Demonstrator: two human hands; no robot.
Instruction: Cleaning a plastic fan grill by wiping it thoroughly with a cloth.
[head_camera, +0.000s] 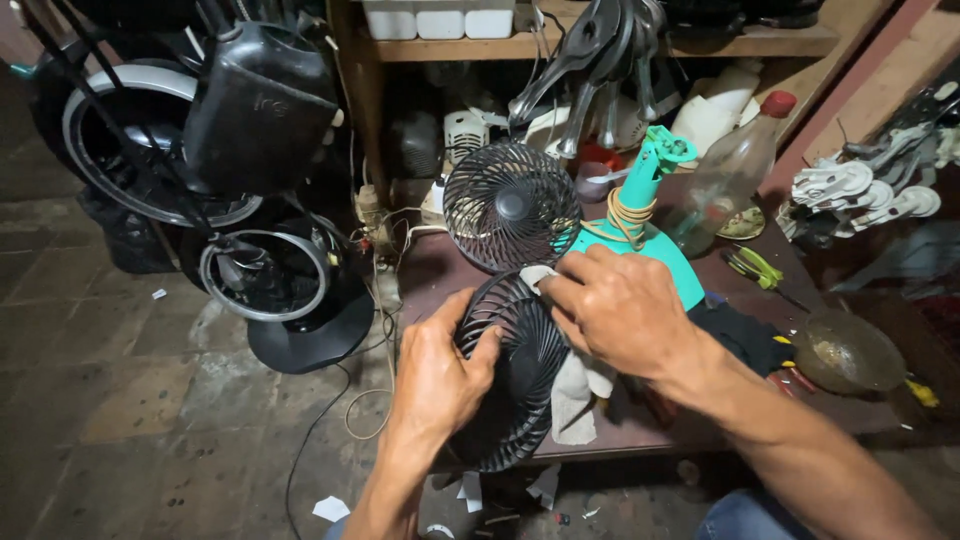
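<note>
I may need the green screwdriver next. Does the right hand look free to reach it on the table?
Probably not at once: the right hand presses a cloth on the fan grille. The way to the screwdriver looks open.

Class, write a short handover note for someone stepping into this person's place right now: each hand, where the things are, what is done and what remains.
Left hand: grips the rim of the loose black fan grille, propped on the table edge.
Right hand: presses a pale cloth against the grille's ribs.
Behind them stands the teal fan, its other grille still mounted.
Done: one grille is off.
Left: how much is wiped clean cannot be told.
</note>
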